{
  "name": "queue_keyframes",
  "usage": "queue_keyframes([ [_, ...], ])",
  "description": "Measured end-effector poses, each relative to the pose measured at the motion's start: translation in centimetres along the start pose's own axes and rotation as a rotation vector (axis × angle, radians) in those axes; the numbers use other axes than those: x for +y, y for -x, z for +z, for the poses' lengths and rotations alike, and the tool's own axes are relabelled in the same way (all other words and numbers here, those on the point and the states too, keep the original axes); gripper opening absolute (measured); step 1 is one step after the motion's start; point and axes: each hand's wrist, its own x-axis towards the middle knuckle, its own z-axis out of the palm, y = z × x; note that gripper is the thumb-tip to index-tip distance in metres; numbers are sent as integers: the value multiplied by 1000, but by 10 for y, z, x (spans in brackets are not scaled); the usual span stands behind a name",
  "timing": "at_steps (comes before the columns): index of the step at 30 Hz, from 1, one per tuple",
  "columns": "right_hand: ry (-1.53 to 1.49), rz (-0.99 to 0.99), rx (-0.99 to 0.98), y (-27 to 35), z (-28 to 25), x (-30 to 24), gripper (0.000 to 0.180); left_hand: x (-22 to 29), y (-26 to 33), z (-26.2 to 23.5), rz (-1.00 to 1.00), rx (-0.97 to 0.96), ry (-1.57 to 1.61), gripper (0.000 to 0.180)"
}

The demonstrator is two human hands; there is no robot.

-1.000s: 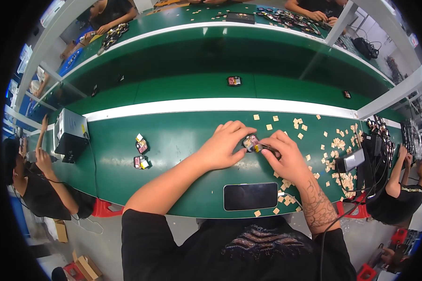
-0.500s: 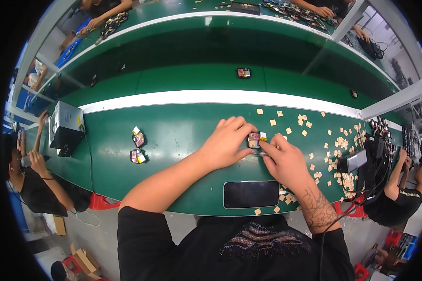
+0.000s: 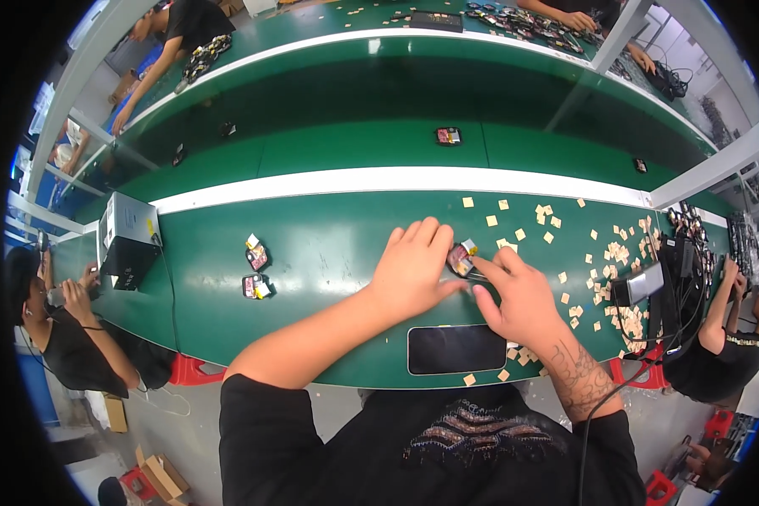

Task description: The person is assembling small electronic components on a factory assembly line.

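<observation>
A small black-cased electronic module [image 3: 460, 260] with a red circuit board and a white-and-yellow tab rests on the green bench, tilted. My left hand [image 3: 413, 266] grips it from its left side, fingers along the far edge and thumb stretched toward the near side. In my right hand [image 3: 519, 295] thin metal tweezers [image 3: 478, 276] are pinched, their tips at the module's right edge. The fingers partly cover both. Just below my hands lies a dark-screened phone [image 3: 456, 349]. Further left sit two similar modules, one above [image 3: 258, 253] and one below [image 3: 257, 287].
Many small tan squares [image 3: 617, 253] are scattered over the bench's right side. A grey-black box [image 3: 131, 240] stands at the far left, a smaller device [image 3: 641, 285] with cables at the right. More modules, including one [image 3: 449, 136], lie beyond the white rail [image 3: 396, 180]. Co-workers sit on both sides.
The module has turned and tilted between my hands, and my right fingers have drawn back slightly from it. At the far left, a co-worker across the bench has leaned in with an arm stretched down.
</observation>
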Motion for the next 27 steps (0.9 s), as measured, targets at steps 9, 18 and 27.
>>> queue_keyframes([
  [9,104,12,9,-9,-5,7,11,-14,-2,-4,122,-41,241,67],
  [18,226,0,-47,-24,-21,4,7,-20,-3,11,196,131,313,70],
  [27,225,9,-148,-25,-17,5,7,-8,0,-1,90,-55,308,87],
])
